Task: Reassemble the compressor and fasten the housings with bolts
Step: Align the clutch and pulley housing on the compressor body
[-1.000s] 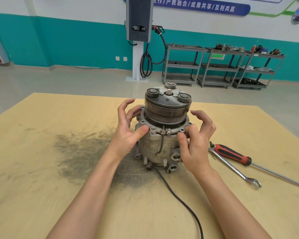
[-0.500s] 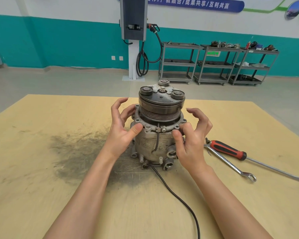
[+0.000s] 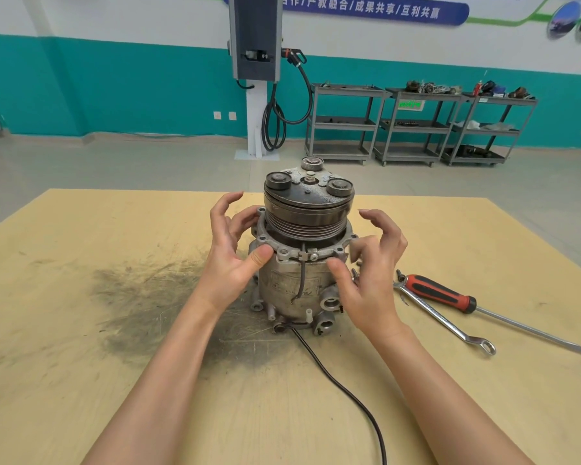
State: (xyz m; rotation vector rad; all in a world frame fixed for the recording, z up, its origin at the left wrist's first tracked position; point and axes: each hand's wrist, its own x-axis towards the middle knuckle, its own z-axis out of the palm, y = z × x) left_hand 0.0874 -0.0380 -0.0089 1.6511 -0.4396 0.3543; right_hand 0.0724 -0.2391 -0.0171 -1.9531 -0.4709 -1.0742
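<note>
Two hands flank the upright compressor: left grip thumb touching its flange, right grip spread, thumb beside it.

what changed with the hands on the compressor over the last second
The right hand has eased off the silver metal compressor: its fingers, earlier pressed on the flange by the housing, now hover curled beside it, with only the thumb near the body. The left hand stays put, thumb on the flange rim. The compressor, red-handled screwdriver and steel wrench have not moved on the wooden table.
</note>
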